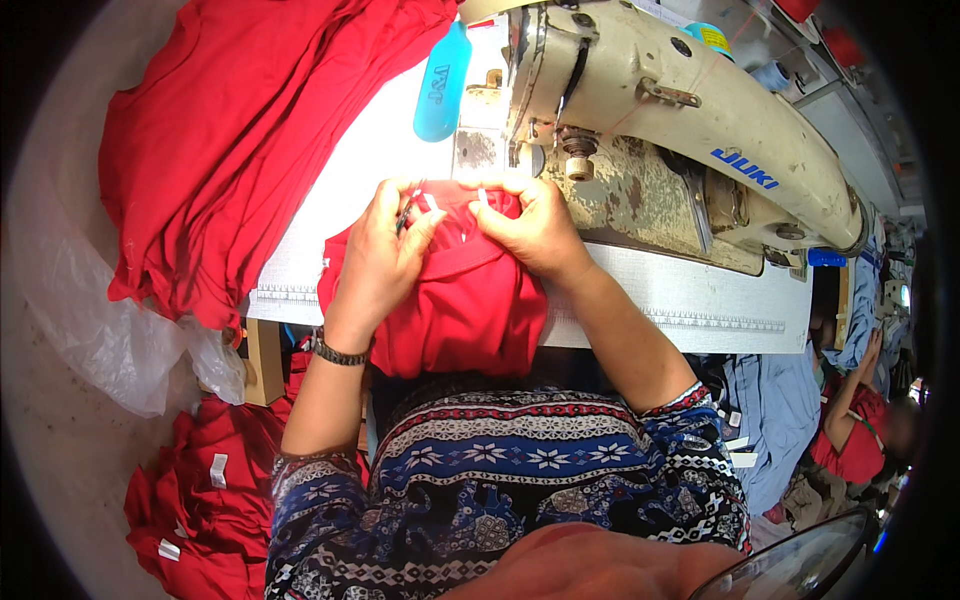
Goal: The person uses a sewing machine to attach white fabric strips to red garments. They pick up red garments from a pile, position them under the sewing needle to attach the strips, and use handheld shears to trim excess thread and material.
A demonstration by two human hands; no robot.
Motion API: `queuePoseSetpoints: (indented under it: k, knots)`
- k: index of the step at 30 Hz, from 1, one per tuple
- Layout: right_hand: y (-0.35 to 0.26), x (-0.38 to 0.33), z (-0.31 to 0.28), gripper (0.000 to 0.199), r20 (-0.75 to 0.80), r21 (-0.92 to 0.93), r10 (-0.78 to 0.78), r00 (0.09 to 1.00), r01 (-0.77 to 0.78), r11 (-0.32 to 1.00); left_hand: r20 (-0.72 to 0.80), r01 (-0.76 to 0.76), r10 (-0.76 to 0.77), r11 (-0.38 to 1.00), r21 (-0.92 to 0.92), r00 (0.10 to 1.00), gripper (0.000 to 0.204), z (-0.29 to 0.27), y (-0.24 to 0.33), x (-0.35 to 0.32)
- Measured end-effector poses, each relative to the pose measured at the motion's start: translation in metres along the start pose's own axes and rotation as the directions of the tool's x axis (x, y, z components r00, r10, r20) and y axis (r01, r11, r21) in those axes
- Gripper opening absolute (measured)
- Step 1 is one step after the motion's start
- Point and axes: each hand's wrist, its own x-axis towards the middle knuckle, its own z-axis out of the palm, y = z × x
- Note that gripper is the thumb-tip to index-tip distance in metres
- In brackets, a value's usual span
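Observation:
A red garment (pixel 455 320) lies gathered at the table's front edge, and its neckband faces up between my hands. My left hand (pixel 390 240) is closed on the fabric at the left of the neckband, with a small dark tool (pixel 405 213), perhaps thread snips, tucked against its fingers. At the other side of the band, my right hand (pixel 535 225) pinches the cloth between thumb and fingers. Small white bits show beside both thumbs. Just beyond the hands stands the needle end of a cream sewing machine (pixel 640 75).
Red cloth (pixel 240 140) is heaped on the left of the white table (pixel 660 290), above a clear plastic bag (pixel 110 330). A blue oval piece (pixel 443 85) lies by the machine. More red garments (pixel 215 490) hang low left. Another person (pixel 850 430) sits at far right, near blue cloth.

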Motion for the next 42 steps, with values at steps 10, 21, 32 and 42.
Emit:
queuePoseSetpoints:
  k: [10,21,32,42]
  knots:
    - [-0.001,0.002,-0.005,0.027,0.031,0.214,0.05,0.998,-0.055,0.975,0.007,-0.252,0.263,0.917,0.31,0.965,0.034,0.005,0.003,-0.013]
    - [-0.002,0.002,-0.003,0.027,0.078,0.329,0.079,0.994,-0.1,0.939,-0.025,-0.306,0.332,0.895,0.325,0.943,0.028,0.014,-0.001,-0.006]
    - [-0.005,0.002,-0.002,0.025,0.068,0.308,0.065,0.996,-0.083,0.948,-0.027,-0.322,0.343,0.903,0.284,0.939,0.027,0.013,-0.001,-0.005]
    - [-0.006,0.003,0.0,0.024,0.066,0.301,0.016,0.998,-0.035,0.953,-0.033,-0.243,0.247,0.966,0.088,0.969,0.024,0.012,-0.004,-0.006]
